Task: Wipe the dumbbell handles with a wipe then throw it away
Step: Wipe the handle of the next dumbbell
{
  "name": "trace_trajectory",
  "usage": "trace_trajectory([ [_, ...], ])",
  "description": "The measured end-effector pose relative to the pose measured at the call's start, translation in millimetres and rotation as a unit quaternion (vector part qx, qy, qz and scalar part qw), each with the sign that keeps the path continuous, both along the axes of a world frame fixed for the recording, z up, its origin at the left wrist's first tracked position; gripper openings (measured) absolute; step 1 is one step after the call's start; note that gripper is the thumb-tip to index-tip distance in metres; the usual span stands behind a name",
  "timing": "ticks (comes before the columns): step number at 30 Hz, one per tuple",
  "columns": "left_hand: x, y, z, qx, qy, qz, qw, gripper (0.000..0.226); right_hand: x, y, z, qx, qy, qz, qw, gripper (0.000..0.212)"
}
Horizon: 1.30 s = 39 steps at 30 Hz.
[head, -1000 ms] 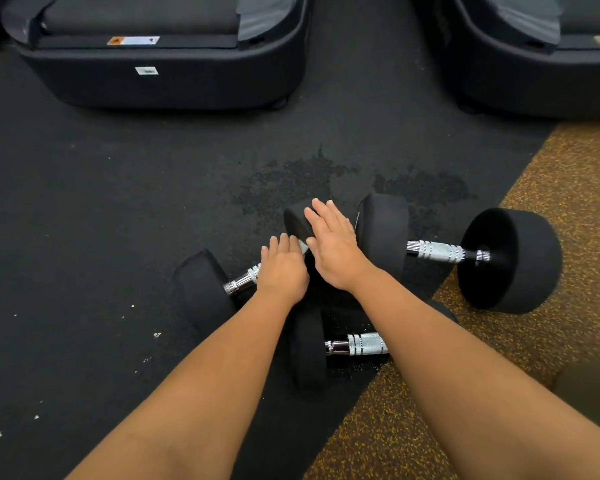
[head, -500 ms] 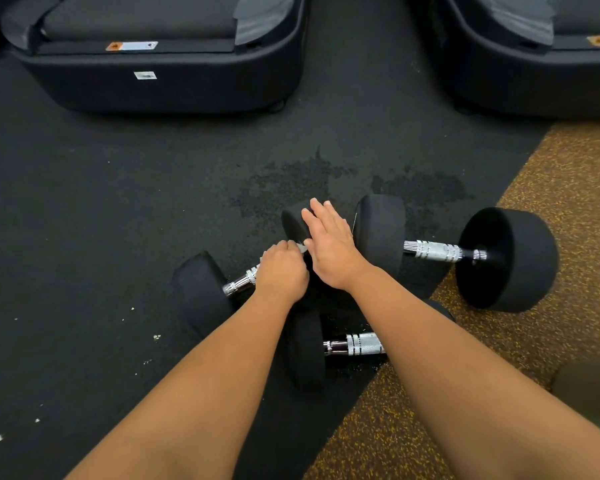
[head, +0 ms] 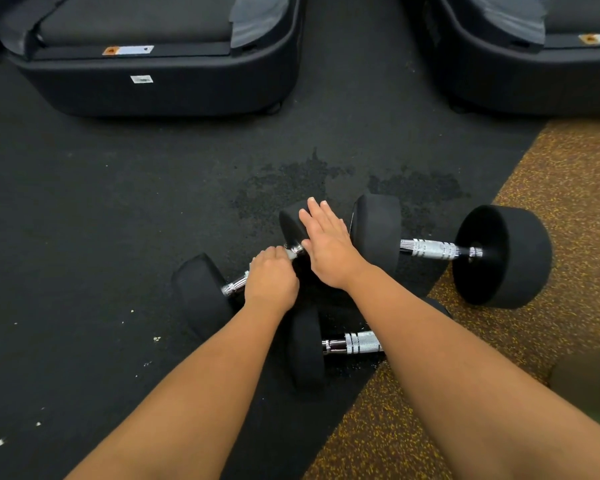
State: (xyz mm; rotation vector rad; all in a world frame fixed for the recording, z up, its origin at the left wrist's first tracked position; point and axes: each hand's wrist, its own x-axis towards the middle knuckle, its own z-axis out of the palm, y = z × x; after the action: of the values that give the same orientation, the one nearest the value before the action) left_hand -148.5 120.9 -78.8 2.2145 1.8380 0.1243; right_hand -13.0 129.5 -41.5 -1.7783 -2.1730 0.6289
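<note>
I see the left hand (head: 271, 278) closed on a wipe (head: 290, 253) on the nearest dumbbell's handle (head: 234, 285), the right hand (head: 329, 247) open flat on its end, and two more dumbbells (head: 440, 249) crowd close beside.

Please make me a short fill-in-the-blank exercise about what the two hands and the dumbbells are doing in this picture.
1. The left hand is closed around the ____ of a dumbbell.
2. The right hand lies flat on that dumbbell's black ____.
3. In all, ____ dumbbells lie on the floor.

Missing words: handle; weight head; three
</note>
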Motion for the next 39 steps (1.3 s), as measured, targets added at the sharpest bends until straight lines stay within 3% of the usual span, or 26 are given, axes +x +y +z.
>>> trace_trajectory([
  [3, 8, 12, 14, -0.057, -0.014, 0.02, 0.998, 0.026, 0, 1, 0, -0.002, -0.002, 0.001, 1.0, 0.056],
  [6, 12, 13, 13, -0.058, -0.024, -0.03, 0.998, 0.037, 0, 2, 1, -0.005, -0.007, 0.003, 1.0, 0.056],
  [9, 8, 2, 6, -0.016, -0.016, -0.073, 0.997, 0.054, 1, 2, 0, -0.003, -0.005, 0.007, 1.0, 0.055],
  [16, -9, -18, -17, 0.098, -0.035, -0.066, 0.992, 0.048, 1, 0, -1, 0.008, -0.001, 0.007, 1.0, 0.055],
  [23, 11, 13, 3, -0.007, -0.022, -0.013, 1.0, 0.028, 1, 1, -1, 0.002, -0.008, 0.005, 1.0, 0.057],
  [29, 2, 2, -5, 0.014, 0.0, -0.073, 0.997, 0.053, 1, 1, -2, 0.01, -0.003, 0.007, 1.0, 0.055],
  [35, -8, -13, -18, 0.074, -0.029, 0.034, 0.996, 0.043, 1, 0, -3, 0.017, 0.002, 0.004, 1.0, 0.055],
  [39, 1, -4, 0, 0.039, -0.026, 0.086, 0.995, 0.027, 1, 0, -3, 0.014, 0.002, 0.003, 1.0, 0.055],
])
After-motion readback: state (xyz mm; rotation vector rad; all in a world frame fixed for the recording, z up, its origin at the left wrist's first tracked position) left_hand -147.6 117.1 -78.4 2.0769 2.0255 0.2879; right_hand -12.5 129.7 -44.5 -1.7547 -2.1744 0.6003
